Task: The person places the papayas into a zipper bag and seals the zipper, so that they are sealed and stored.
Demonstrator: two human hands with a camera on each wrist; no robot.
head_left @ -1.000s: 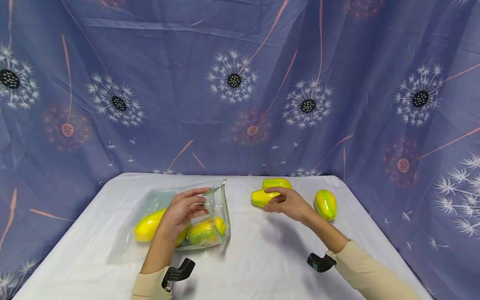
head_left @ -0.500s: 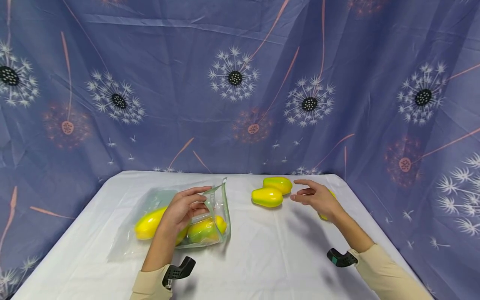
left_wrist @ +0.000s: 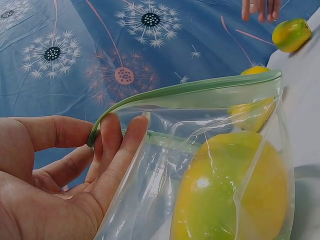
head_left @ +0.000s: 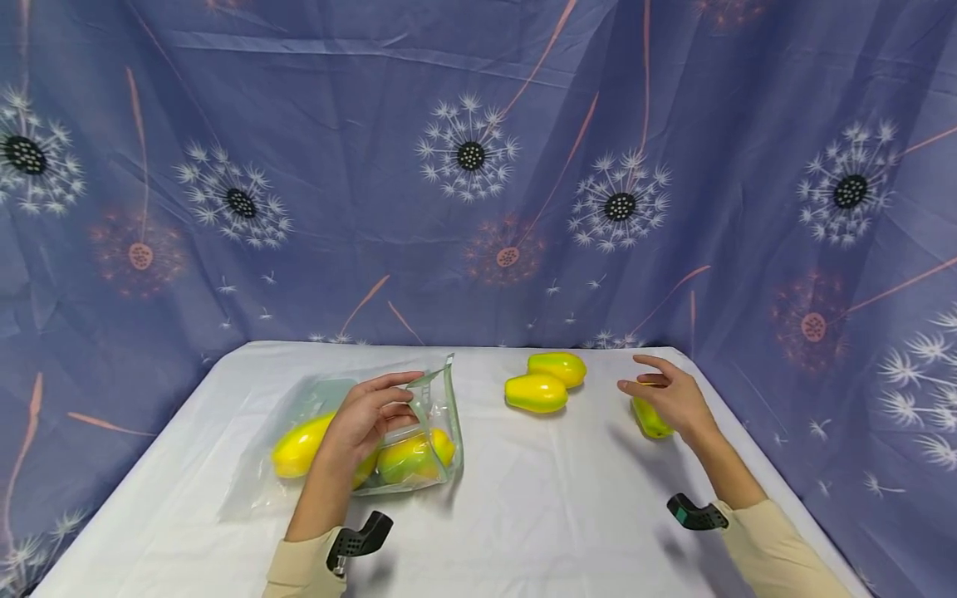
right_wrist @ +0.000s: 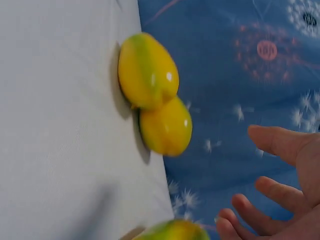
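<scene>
The right hand (head_left: 669, 400) has moved toward three o'clock, fingers spread over the lone fruit (head_left: 652, 423); the left hand (head_left: 366, 419) still pinches the bag (head_left: 458, 428) by its rim (left_wrist: 195, 89).

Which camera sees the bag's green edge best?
The left wrist view: there the green edge of the bag stretches big and close, with the left hand holding it. The head view shows it too, but smaller, from farther off. The right wrist view doesn't show it at all.

Blue floral curtain (head_left: 359, 178), white tablecloth (head_left: 523, 498)
</scene>
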